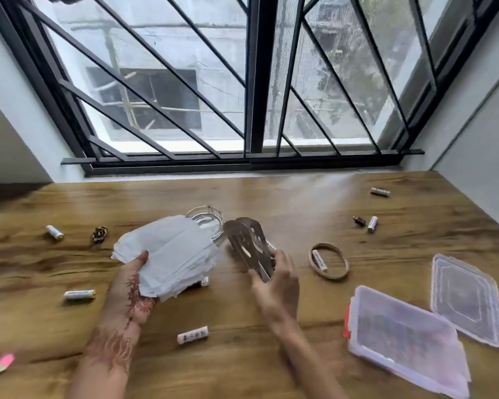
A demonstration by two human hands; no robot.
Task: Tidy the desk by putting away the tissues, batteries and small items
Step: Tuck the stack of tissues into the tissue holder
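The henna-patterned left hand [133, 283], low and left of centre, is wrapped around a stack of white paper tissues [170, 254] above the brown wooden desk [242, 370]. A grey perforated metal holder [247, 243] is gripped at centre by the right hand [274, 280]. White cylindrical batteries [79, 294] are scattered across the desk, and a clear plastic box [404, 338] is set at lower right.
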